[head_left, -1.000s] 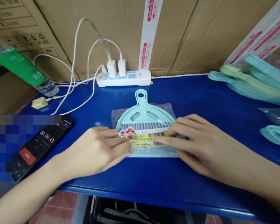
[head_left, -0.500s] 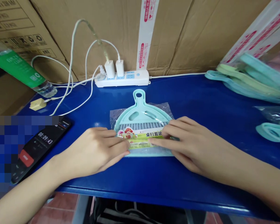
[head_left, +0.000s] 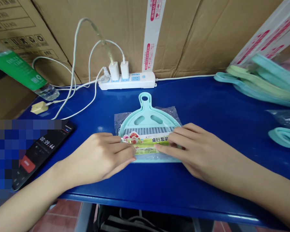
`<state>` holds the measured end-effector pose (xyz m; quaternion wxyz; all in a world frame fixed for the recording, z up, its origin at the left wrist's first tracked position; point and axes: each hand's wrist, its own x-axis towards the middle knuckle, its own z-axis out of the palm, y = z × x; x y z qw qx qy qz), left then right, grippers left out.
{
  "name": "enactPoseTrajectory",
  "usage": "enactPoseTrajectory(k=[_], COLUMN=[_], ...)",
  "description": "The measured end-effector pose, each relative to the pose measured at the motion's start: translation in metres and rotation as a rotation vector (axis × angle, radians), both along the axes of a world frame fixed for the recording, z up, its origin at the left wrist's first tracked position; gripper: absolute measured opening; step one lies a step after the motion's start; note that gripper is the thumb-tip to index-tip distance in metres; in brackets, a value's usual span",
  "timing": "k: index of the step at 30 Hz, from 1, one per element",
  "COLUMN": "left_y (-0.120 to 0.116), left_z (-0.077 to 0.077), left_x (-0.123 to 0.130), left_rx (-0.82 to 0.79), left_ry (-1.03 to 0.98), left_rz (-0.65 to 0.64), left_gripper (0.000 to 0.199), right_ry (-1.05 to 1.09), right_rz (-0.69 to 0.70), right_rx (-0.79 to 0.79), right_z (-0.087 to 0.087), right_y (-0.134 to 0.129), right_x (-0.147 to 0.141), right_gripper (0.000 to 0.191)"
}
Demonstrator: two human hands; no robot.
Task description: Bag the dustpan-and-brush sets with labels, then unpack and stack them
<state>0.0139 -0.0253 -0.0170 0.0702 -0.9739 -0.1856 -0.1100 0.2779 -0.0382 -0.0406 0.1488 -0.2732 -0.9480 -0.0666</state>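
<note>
I've got the left hand point(head_left: 99, 158) and right hand point(head_left: 198, 151) lying flat on a mint-green plastic dustpan-and-brush set in a clear plastic bag point(head_left: 147, 120), fingers across its printed yellow-green paper label point(head_left: 149, 145), fingertips just apart. Neither hand clenched, both pressing on the bag, no firm grasp visible. Set sits mid-bench on the blue bench point(head_left: 207, 103), close to the front edge. Black smartphone showing a timer point(head_left: 44, 151) just beside the left hand, white power strip point(head_left: 127, 80) along the back edge, teal and pale-green plastic strips point(head_left: 261, 85) in the back right corner
</note>
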Motion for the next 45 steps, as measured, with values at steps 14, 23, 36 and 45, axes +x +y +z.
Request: enactPoseTrajectory(k=[14, 23, 36, 45], left_y=[0.0004, -0.0004, -0.0013, -0.001], left_z=[-0.0001, -0.0004, 0.0, 0.001], left_x=[0.0006, -0.0013, -0.0027, -0.0013], left_rx=[-0.004, -0.03, -0.082, -0.08], left_ry=[-0.016, -0.002, 0.005, 0.003], left_rz=[-0.014, 0.008, 0.03, 0.023], left_gripper=[0.038, 0.033, 0.032, 0.034], right_ry=[0.022, 0.022, 0.033, 0.034], right_rz=[-0.002, -0.002, -0.007, 0.009], right_rx=[0.028, 0.031, -0.043, 0.002], right_z=[-0.0002, -0.0019, 0.0004, -0.0003], right_y=[-0.0014, 0.001, -0.0011, -0.0002], right_x=[0.0002, -0.0005, 0.0019, -0.0007], right_gripper=[0.046, 0.048, 0.041, 0.048])
